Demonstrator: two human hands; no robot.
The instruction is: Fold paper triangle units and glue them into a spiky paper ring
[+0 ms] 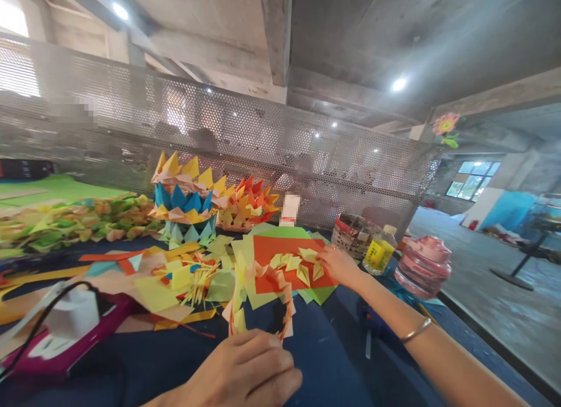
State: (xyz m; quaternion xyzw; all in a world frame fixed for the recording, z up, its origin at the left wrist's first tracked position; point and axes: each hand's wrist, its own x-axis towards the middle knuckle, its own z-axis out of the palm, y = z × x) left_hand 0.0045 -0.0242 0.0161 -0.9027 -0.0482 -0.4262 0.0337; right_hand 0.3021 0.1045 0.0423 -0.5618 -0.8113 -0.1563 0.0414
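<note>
My left hand (245, 369) is low in the middle of the view, fingers curled shut on the near edge of a ring of folded orange and yellow paper pieces (263, 299). My right hand (338, 265) reaches out over an orange paper sheet (280, 252), its fingers closing on one of several folded yellow paper pieces (302, 265) lying there. A metal bangle (415, 330) sits on my right wrist.
Loose coloured paper sheets (175, 278) cover the dark blue table (333, 360). Stacked origami crowns (188, 202) stand behind, before a perforated metal screen (219, 138). A glue gun (65, 331) lies left. A woven basket (353, 234), yellow bottle (379, 252) and pink jar (423, 266) stand right.
</note>
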